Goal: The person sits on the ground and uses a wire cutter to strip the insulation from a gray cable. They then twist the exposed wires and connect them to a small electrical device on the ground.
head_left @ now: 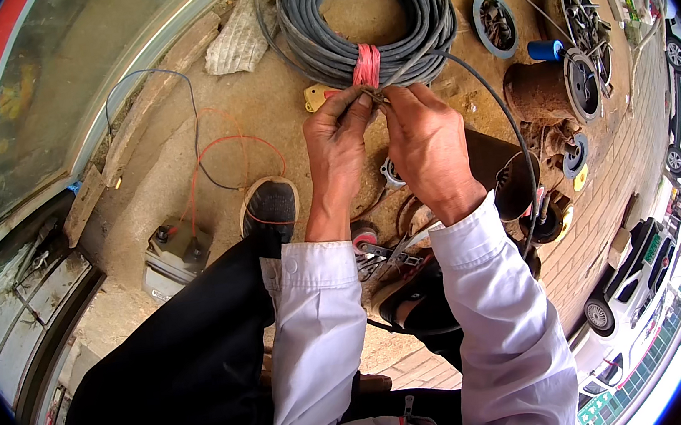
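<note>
My left hand [335, 150] and my right hand [432, 143] meet at the near edge of a large coil of dark cable [302, 24] on the ground. A pink tie [366, 63] wraps around the coil just beyond my fingertips. Both thumbs and forefingers are pinched together on a small brownish strand-like piece [376, 96]. Fingers mostly cover it, so its kind is unclear. A loose length of dark cable [515, 121] curves from the coil down past my right forearm. Close to my left fingers lies a yellow object [317, 96].
At left stands a battery-like box [177, 252] with thin red wire [223, 139]. Rusty cylinders [533, 92], a dish of metal bits [495, 24] and a blue cylinder [545, 51] sit at right. Hand tools [400, 256] lie between my feet. Cars [634, 280] are parked beyond the paving.
</note>
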`<state>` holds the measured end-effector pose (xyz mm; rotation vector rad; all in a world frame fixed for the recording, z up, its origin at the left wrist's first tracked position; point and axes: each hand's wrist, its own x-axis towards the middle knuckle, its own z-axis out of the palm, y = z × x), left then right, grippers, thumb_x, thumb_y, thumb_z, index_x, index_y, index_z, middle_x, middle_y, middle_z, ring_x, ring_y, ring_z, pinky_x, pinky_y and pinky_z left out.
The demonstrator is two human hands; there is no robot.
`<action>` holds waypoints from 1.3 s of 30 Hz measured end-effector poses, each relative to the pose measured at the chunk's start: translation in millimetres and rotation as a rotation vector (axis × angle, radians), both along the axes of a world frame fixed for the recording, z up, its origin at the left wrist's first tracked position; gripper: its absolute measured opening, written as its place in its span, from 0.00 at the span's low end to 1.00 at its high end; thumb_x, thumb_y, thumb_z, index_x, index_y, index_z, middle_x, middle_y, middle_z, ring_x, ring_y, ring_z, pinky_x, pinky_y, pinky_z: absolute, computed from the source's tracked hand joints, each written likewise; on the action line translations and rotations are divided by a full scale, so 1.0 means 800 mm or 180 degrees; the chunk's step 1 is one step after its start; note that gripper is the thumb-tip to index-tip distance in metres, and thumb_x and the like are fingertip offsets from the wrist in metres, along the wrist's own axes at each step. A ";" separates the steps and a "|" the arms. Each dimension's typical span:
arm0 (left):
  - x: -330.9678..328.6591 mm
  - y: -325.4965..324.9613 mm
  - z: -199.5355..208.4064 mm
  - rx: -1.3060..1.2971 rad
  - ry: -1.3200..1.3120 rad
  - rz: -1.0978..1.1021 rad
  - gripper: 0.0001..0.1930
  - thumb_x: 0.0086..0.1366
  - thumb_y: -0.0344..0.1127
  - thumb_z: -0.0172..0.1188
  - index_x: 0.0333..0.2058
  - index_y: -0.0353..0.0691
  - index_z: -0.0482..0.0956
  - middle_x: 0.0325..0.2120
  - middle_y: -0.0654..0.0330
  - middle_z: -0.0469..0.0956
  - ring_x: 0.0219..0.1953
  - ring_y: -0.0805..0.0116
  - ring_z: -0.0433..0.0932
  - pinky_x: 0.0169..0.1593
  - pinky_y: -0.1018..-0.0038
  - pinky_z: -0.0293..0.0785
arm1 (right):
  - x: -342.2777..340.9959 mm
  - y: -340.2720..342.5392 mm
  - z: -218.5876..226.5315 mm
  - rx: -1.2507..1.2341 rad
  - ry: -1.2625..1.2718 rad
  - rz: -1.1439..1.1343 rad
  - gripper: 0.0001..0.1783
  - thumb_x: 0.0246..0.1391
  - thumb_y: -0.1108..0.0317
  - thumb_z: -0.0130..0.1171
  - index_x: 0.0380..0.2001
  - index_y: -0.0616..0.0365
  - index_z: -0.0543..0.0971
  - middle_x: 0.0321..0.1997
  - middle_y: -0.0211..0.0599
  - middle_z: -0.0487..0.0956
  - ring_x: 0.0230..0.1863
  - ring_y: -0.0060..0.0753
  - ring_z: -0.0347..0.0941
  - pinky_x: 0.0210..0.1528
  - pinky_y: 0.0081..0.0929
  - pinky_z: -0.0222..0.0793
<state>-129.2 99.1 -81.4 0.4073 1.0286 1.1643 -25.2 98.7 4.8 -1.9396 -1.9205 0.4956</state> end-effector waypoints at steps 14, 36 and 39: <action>0.000 -0.001 -0.002 0.0034 0.0059 -0.0035 0.09 0.69 0.27 0.63 0.46 0.32 0.83 0.40 0.59 0.84 0.41 0.72 0.81 0.48 0.74 0.81 | 0.001 -0.001 -0.003 0.0027 -0.0077 0.0117 0.06 0.49 0.77 0.58 0.33 0.62 0.77 0.30 0.48 0.76 0.33 0.59 0.78 0.33 0.49 0.75; -0.001 -0.003 0.004 -0.0080 0.0112 -0.0079 0.10 0.68 0.25 0.62 0.46 0.29 0.84 0.38 0.61 0.83 0.39 0.77 0.78 0.45 0.79 0.76 | -0.003 -0.001 -0.006 0.0089 -0.0100 0.0094 0.08 0.48 0.76 0.60 0.34 0.61 0.78 0.31 0.45 0.76 0.34 0.55 0.78 0.34 0.47 0.75; -0.001 -0.004 0.004 -0.0081 0.0152 -0.0108 0.09 0.68 0.25 0.62 0.46 0.30 0.84 0.38 0.61 0.83 0.39 0.77 0.79 0.44 0.79 0.77 | -0.004 -0.002 -0.006 0.0066 -0.0107 0.0081 0.07 0.50 0.75 0.61 0.34 0.61 0.78 0.31 0.45 0.76 0.34 0.56 0.77 0.34 0.47 0.75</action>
